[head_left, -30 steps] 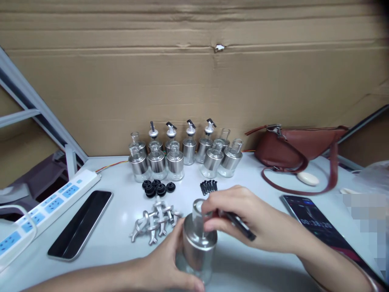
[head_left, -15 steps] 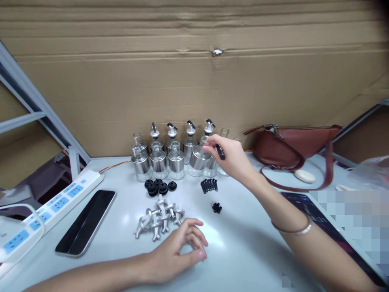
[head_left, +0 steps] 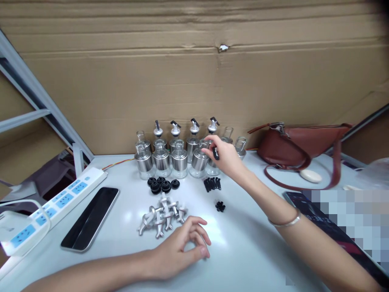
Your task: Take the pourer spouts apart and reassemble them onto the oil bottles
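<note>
My right hand (head_left: 223,154) pinches the neck of a glass bottle (head_left: 199,161) with a steel band, which stands upright in the front row. A small black piece (head_left: 216,153) is tucked under its curled fingers; its kind is mostly hidden. My left hand (head_left: 185,249) rests on the table, fingers loosely curled and apart, holding nothing. Close to it lie silver pourer spouts (head_left: 159,215). Beyond these are black ringed stoppers (head_left: 165,186). Small black levers (head_left: 212,184) and a cluster of tiny black caps (head_left: 220,207) lie to the right.
Behind stand several bottles with pourers fitted (head_left: 193,129) and open-necked bottles (head_left: 179,161). A phone (head_left: 91,221) and a power strip (head_left: 65,200) lie left. On the right are a brown bag (head_left: 300,142), a white oval object (head_left: 310,176) and a dark-screened device (head_left: 316,219). Cardboard (head_left: 152,81) walls the back.
The bottle at my right hand has gone from tilted to upright in the row. My right hand has shifted slightly left against the bottles. My left hand keeps its pose; the view has shifted slightly.
</note>
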`<action>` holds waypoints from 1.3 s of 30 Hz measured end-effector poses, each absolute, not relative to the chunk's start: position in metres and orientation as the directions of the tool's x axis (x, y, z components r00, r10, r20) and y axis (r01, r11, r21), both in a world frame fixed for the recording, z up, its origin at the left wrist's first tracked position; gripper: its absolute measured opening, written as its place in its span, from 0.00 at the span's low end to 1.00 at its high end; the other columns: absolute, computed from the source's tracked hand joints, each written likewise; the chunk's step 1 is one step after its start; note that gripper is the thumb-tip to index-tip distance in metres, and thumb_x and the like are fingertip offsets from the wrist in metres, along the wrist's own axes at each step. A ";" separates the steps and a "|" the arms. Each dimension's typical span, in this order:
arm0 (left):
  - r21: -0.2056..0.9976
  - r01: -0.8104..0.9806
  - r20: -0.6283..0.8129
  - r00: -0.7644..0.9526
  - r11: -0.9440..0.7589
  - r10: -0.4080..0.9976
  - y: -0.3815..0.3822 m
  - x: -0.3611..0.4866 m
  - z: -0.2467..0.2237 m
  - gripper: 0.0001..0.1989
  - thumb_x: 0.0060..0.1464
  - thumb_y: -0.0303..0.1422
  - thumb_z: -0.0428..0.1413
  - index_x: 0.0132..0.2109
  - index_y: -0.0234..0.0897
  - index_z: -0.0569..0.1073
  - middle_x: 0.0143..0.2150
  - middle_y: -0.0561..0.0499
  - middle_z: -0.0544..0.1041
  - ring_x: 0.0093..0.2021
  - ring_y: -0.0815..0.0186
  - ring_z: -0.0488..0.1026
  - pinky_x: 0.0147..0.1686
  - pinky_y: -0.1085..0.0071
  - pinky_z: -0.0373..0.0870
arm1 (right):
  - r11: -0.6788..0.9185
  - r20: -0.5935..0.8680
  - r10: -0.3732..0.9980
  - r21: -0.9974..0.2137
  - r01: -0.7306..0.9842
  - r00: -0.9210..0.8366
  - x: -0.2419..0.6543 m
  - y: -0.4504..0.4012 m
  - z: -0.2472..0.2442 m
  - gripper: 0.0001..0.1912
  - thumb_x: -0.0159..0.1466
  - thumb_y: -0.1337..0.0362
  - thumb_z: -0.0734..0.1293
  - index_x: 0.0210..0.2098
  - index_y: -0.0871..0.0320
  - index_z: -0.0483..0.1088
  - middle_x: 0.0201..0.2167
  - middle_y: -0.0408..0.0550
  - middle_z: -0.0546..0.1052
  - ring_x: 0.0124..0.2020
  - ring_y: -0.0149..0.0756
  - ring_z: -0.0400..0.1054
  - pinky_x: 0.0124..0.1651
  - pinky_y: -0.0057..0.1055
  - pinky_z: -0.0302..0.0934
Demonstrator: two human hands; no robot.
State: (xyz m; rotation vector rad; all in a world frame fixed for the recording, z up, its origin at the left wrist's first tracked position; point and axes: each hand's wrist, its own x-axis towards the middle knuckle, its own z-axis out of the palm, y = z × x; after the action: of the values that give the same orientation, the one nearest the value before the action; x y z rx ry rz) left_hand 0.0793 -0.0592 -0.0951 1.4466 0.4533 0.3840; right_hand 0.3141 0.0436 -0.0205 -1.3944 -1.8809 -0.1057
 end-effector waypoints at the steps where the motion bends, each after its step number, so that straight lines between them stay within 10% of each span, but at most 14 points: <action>1: 0.995 0.015 -0.064 0.856 0.099 0.514 -0.059 0.080 -0.095 0.22 0.61 0.45 0.54 0.55 0.40 0.56 0.44 0.48 0.67 0.41 0.64 0.72 0.49 0.57 0.62 | 0.397 0.629 0.775 -0.404 0.824 -0.065 0.312 0.037 -0.022 0.11 0.65 0.60 0.63 0.44 0.57 0.61 0.28 0.44 0.71 0.26 0.35 0.66 0.32 0.31 0.59; 10: 0.972 -0.062 -0.070 0.845 0.227 0.531 -0.056 0.081 -0.099 0.26 0.58 0.48 0.56 0.54 0.40 0.56 0.45 0.46 0.67 0.43 0.61 0.73 0.49 0.57 0.62 | 0.677 0.571 0.732 -0.550 0.489 -0.372 0.273 -0.052 -0.065 0.19 0.68 0.49 0.60 0.28 0.57 0.62 0.25 0.42 0.64 0.25 0.31 0.59 0.27 0.26 0.56; 19: 0.917 -0.163 -0.081 0.817 0.363 0.571 -0.054 0.085 -0.107 0.22 0.56 0.48 0.59 0.45 0.39 0.59 0.39 0.53 0.69 0.32 0.70 0.74 0.41 0.66 0.66 | 0.529 0.420 0.827 -0.807 0.263 -0.374 0.277 -0.063 -0.072 0.16 0.62 0.51 0.68 0.33 0.60 0.72 0.29 0.48 0.77 0.30 0.31 0.72 0.34 0.26 0.66; 29: 0.921 -0.063 -0.207 0.758 0.385 0.619 -0.056 0.084 -0.105 0.27 0.48 0.45 0.66 0.46 0.40 0.60 0.36 0.55 0.69 0.30 0.72 0.68 0.31 0.73 0.66 | 0.641 0.518 0.744 -0.372 0.671 -0.423 0.277 -0.063 -0.077 0.25 0.70 0.49 0.55 0.27 0.60 0.70 0.19 0.44 0.70 0.20 0.31 0.61 0.26 0.28 0.54; 39: 0.982 0.162 -0.188 0.796 0.096 0.576 -0.055 0.080 -0.097 0.25 0.43 0.50 0.65 0.38 0.37 0.65 0.30 0.56 0.63 0.31 0.68 0.59 0.31 0.74 0.58 | 0.858 0.664 0.451 -0.139 0.494 -0.596 0.272 -0.069 -0.067 0.26 0.72 0.52 0.53 0.28 0.61 0.71 0.22 0.47 0.69 0.25 0.32 0.58 0.29 0.31 0.50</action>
State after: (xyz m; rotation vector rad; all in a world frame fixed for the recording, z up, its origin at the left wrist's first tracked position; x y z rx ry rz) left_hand 0.0804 -0.0549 -0.0971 1.4684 0.6311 0.3381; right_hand 0.2721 -0.0690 -0.0671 -0.6810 -2.2983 -0.0765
